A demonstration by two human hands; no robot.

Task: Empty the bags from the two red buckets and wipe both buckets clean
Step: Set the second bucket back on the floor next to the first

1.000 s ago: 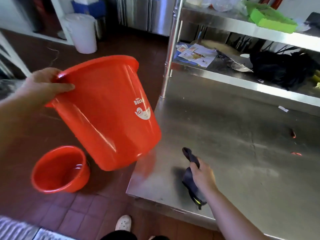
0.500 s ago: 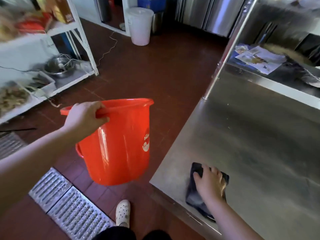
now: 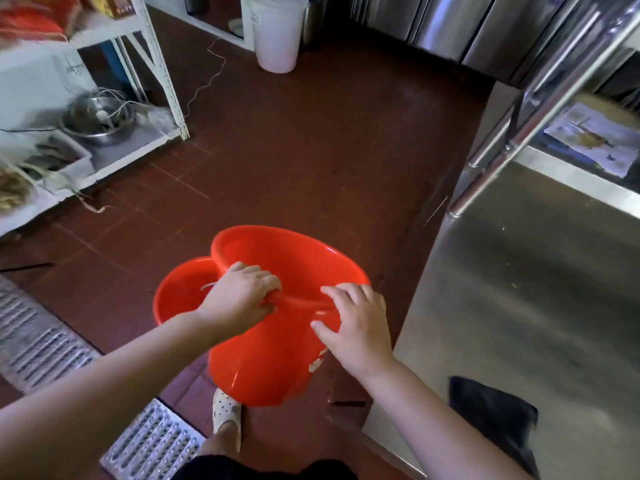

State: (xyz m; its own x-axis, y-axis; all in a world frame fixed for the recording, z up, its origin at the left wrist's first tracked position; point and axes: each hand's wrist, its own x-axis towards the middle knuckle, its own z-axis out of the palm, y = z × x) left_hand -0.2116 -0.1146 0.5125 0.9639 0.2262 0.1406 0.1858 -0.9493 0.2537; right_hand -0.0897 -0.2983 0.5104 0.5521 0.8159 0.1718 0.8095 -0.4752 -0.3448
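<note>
A red bucket (image 3: 266, 362) hangs above the floor, tilted with its mouth facing away from me. My left hand (image 3: 242, 296) grips its near rim. My right hand (image 3: 356, 323) lies on the same rim and upper wall with fingers spread. A second red bucket (image 3: 180, 296) stands on the floor behind and to the left, partly hidden by the first. A dark cloth (image 3: 495, 414) lies on the steel table's near corner, apart from both hands.
The steel table (image 3: 519, 306) with its shelf post fills the right side. A metal floor grate (image 3: 45, 344) runs along the lower left. A white rack (image 3: 152, 64) holding a metal bowl stands at left; a white bin (image 3: 277, 32) is at the back. My shoe (image 3: 227, 410) is under the bucket.
My right hand left the cloth on the table and came onto the bucket's rim. The bucket dropped lower and tilted away, over the second bucket on the floor.
</note>
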